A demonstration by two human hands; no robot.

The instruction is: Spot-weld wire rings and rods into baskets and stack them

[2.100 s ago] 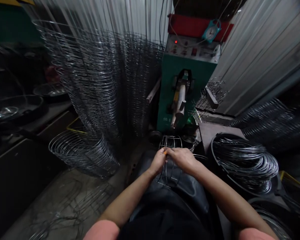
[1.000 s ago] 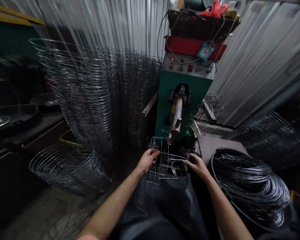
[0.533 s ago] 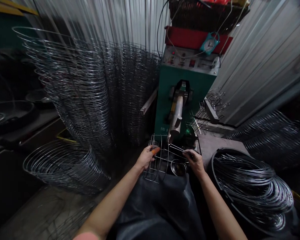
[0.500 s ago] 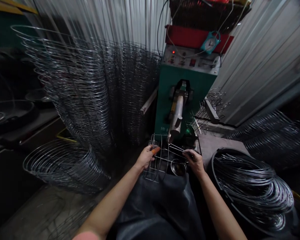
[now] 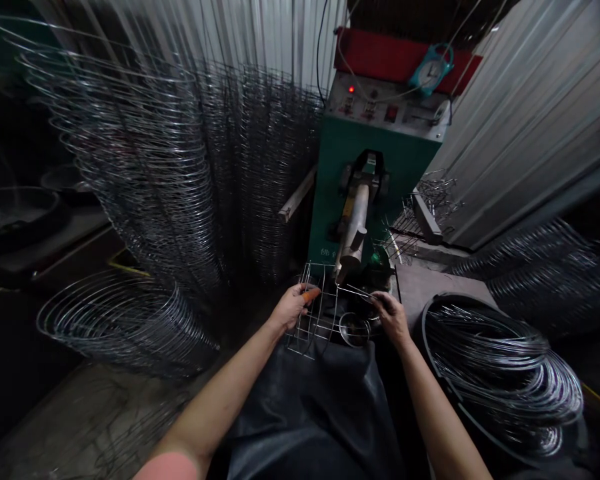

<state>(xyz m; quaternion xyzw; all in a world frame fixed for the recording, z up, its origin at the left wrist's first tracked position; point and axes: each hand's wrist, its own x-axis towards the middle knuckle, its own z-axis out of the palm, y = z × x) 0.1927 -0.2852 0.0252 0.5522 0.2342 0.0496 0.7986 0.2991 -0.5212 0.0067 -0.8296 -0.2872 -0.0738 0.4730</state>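
Observation:
My left hand [image 5: 290,308], with an orange cover on its thumb, is closed on the left side of a wire rack [image 5: 322,308]. The rack is made of curved and straight thin wires and reaches under the tip of the metal welding arm [image 5: 351,257]. On the other side, my right hand [image 5: 392,317] pinches a thin metal wire [image 5: 359,291] whose far end points at that tip. Whether the wire touches the rack is too small to tell. A small round dish [image 5: 354,329] sits below, partly behind the rack.
A green spot welding machine [image 5: 325,193] with a lit red lamp and a blue clock [image 5: 431,69] stands ahead. Tall stacks of wire rings [image 5: 145,167] rise at left. On the right is a black tub [image 5: 430,353] with coiled wire hoops [image 5: 510,373]. A black apron [image 5: 310,413] covers my lap.
My right hand still pinches a wire, but fewer wires now show between it and the welding tip. The left hand and rack have barely moved. The whole view has shifted slightly.

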